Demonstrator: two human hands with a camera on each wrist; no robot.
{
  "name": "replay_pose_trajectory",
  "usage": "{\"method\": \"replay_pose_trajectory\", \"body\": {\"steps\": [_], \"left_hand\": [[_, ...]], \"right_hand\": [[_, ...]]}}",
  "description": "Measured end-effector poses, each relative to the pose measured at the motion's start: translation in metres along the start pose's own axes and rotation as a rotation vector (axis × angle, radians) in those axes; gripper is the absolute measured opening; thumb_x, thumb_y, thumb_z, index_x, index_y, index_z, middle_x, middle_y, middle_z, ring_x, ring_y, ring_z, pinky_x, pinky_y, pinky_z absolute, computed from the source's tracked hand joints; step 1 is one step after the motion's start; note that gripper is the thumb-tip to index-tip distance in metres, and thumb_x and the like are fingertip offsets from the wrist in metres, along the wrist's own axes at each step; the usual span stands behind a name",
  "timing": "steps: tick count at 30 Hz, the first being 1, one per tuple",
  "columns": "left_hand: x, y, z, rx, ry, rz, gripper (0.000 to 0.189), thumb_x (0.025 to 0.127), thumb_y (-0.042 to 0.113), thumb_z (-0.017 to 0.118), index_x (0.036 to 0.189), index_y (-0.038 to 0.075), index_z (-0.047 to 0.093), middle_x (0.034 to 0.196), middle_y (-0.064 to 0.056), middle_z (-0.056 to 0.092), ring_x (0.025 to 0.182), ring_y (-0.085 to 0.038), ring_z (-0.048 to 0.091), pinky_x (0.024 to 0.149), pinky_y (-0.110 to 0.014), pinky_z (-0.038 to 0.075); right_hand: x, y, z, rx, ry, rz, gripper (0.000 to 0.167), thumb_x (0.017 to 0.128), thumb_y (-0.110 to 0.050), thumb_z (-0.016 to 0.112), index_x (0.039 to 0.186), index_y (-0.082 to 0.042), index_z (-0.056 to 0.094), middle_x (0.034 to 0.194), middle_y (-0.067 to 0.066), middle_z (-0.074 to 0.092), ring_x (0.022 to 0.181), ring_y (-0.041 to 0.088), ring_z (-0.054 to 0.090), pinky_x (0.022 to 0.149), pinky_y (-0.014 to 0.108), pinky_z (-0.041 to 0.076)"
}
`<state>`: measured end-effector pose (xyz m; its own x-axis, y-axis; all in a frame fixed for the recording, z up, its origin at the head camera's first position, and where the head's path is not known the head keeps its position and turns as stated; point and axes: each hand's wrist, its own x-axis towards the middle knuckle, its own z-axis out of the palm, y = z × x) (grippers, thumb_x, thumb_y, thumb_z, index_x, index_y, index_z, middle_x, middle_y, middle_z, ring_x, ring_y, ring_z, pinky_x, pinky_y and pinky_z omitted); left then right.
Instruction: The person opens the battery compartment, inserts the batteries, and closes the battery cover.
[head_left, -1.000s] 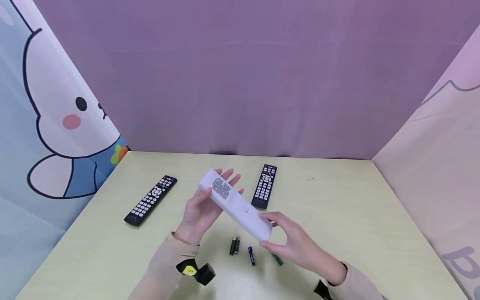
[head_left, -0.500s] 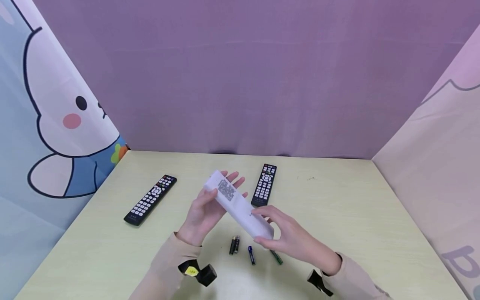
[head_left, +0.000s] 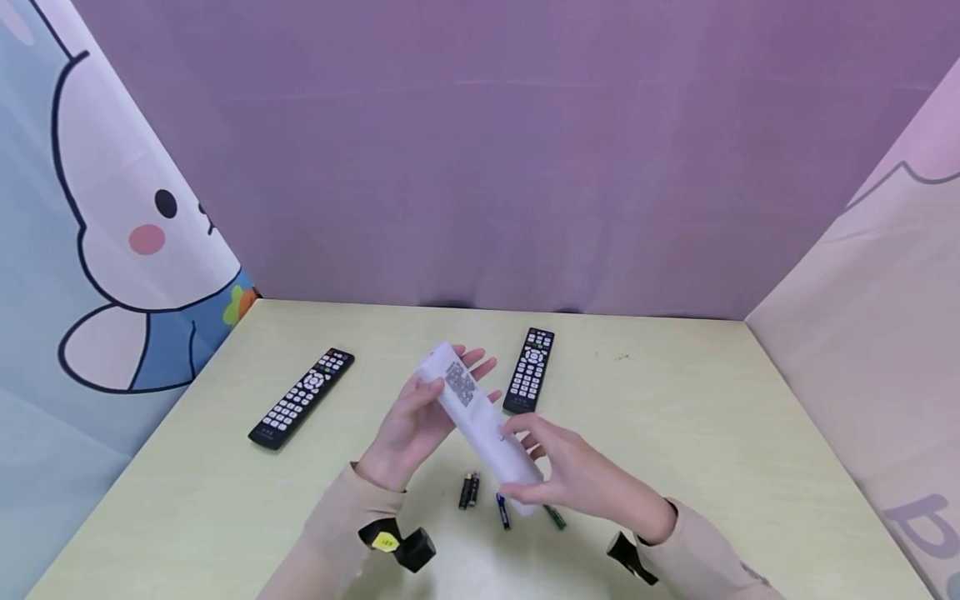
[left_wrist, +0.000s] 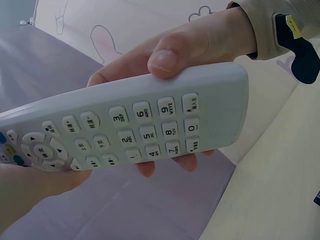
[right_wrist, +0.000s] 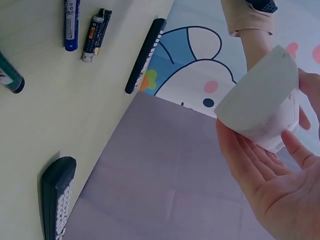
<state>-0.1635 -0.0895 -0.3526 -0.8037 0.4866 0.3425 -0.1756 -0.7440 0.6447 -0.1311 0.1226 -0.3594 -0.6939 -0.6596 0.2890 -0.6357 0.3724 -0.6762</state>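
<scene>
A white remote control (head_left: 480, 425) is held tilted above the table, its back with a printed label toward the head view. My left hand (head_left: 408, 429) grips the label end, thumb on the near edge and fingers behind. With thumb and forefinger my right hand (head_left: 573, 467) grips the lower end, the forefinger on the back. The left wrist view shows the keypad side of the white remote (left_wrist: 135, 120), number keys toward my right hand (left_wrist: 190, 50). In the right wrist view its end (right_wrist: 260, 95) sits in front of my right hand's fingers.
Below the hands lie two dark batteries (head_left: 468, 491) side by side, a blue battery (head_left: 503, 512) and a green battery (head_left: 555, 517). One black remote (head_left: 302, 400) lies at the left of the table, another (head_left: 529, 371) behind the hands. Fabric walls border the table.
The white remote has shifted slightly right and turned steeper, its lower end nearer me. My right forefinger has moved from near the end further up along its back.
</scene>
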Motion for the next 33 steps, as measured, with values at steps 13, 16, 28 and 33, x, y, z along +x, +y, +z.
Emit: {"method": "replay_pose_trajectory", "body": {"steps": [13,16,28,33], "left_hand": [[-0.001,-0.002,0.001,0.019,0.009,-0.025,0.032,0.083,0.017,0.059,0.113,0.01,0.049,0.122,-0.006,0.05,0.123,-0.025,0.037,0.102,-0.056,0.021],[-0.001,-0.002,-0.001,0.011,0.012,-0.019,0.032,0.083,0.017,0.059,0.113,0.011,0.05,0.121,-0.006,0.05,0.122,-0.025,0.037,0.102,-0.057,0.021],[-0.004,0.001,-0.003,0.0,0.025,-0.005,0.031,0.084,0.015,0.058,0.114,0.013,0.05,0.122,-0.006,0.049,0.123,-0.025,0.036,0.102,-0.058,0.019],[-0.005,0.002,-0.004,-0.007,0.045,0.003,0.033,0.084,0.014,0.058,0.115,0.012,0.048,0.122,-0.006,0.048,0.123,-0.025,0.036,0.102,-0.057,0.019]], "right_hand": [[0.005,0.0,0.002,0.057,-0.06,0.041,0.045,0.073,-0.023,0.072,0.101,-0.01,0.04,0.093,0.007,0.057,0.079,0.016,0.06,0.064,0.02,0.052],[0.004,0.002,0.002,0.084,-0.04,0.02,0.046,0.073,-0.021,0.072,0.101,-0.008,0.037,0.091,0.009,0.057,0.077,0.016,0.061,0.064,0.02,0.053],[0.001,0.007,0.001,0.055,0.131,-0.152,0.04,0.073,-0.003,0.069,0.105,-0.003,0.045,0.105,0.013,0.058,0.084,0.018,0.059,0.07,0.028,0.054],[-0.001,0.008,0.001,0.048,0.217,-0.223,0.038,0.069,0.004,0.068,0.1,-0.002,0.048,0.096,0.011,0.059,0.081,0.017,0.059,0.067,0.027,0.054]]}}
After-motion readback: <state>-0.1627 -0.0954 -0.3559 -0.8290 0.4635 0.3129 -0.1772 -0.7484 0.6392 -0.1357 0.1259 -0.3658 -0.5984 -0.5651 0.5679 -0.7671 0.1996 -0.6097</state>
